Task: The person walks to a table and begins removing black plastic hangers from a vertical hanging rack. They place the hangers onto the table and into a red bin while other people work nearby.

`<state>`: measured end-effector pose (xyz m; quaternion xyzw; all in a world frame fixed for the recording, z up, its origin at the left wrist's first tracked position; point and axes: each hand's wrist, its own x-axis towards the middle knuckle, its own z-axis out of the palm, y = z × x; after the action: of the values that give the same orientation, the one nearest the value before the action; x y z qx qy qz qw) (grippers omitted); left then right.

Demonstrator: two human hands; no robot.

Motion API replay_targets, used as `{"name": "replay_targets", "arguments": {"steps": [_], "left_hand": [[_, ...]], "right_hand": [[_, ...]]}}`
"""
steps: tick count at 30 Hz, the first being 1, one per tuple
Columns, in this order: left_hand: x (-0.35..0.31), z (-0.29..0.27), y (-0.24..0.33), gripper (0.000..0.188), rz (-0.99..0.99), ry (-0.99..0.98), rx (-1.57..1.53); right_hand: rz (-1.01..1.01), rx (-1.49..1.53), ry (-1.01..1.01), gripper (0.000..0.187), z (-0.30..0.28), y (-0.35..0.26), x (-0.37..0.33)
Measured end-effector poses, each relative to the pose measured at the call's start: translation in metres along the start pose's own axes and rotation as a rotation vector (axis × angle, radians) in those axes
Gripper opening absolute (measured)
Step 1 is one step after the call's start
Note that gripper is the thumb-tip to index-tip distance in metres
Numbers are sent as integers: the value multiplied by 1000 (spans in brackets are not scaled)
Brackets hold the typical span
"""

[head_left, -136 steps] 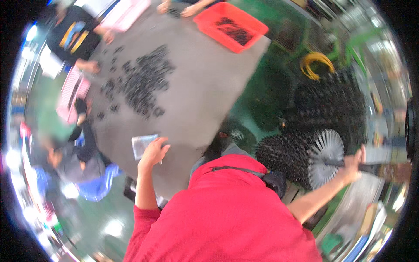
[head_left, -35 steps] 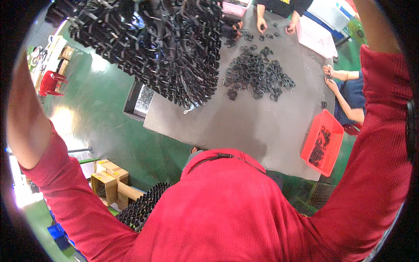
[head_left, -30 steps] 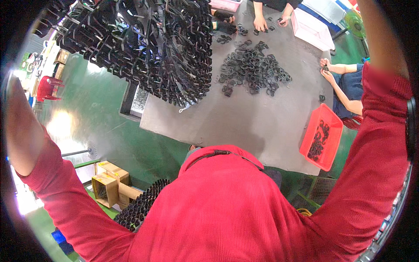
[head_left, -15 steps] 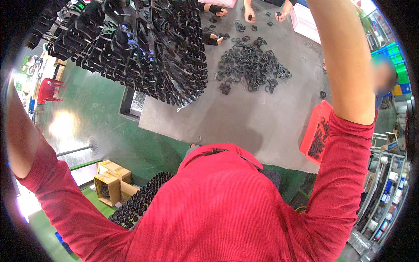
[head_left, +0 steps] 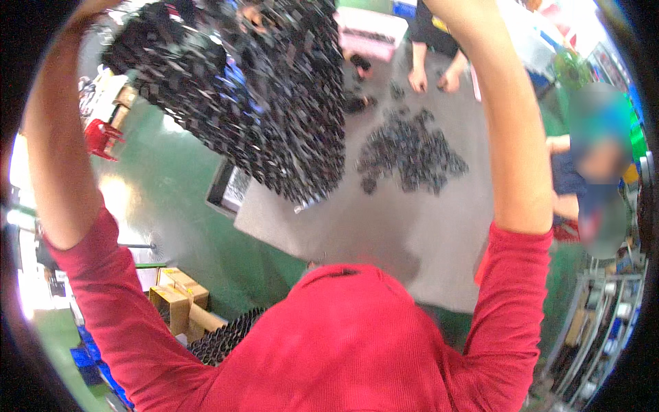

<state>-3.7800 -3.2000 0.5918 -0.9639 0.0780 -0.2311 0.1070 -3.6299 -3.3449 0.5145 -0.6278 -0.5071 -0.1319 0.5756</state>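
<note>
Both my arms are raised, and my hands lie beyond the upper edge of the picture. My left forearm (head_left: 62,151) rises along the left side, with only the wrist end showing at the top. On the right side my right forearm (head_left: 515,137) reaches up over the grey table (head_left: 425,254). Between them, nearer the left arm, hangs a dense mass of small black parts (head_left: 274,117) in rows, blurred by motion. A loose pile of small dark ring-like parts (head_left: 412,151) lies on the table. What my hands touch is hidden.
Across the table are a co-worker's hands (head_left: 432,81) and a dark-gloved hand (head_left: 360,65). A pink box (head_left: 371,33) stands at the back. Another person (head_left: 583,168) is at the right. Cardboard boxes (head_left: 180,295) and more black parts (head_left: 230,336) are at lower left.
My view has shifted, so the table and pile appear lower. My left forearm shows farther up and inward, and the right forearm stands more upright. The red bin is now mostly hidden behind my right sleeve.
</note>
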Motion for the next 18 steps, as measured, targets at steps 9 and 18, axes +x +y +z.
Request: {"name": "replay_targets", "arguments": {"steps": [9, 18], "left_hand": [[17, -22, -23, 43, 37, -235, -167], [16, -19, -24, 43, 161, -135, -144]], "right_hand": [[-108, 100, 80, 25, 3, 10, -11], [-131, -86, 183, 18, 20, -17, -5]]}}
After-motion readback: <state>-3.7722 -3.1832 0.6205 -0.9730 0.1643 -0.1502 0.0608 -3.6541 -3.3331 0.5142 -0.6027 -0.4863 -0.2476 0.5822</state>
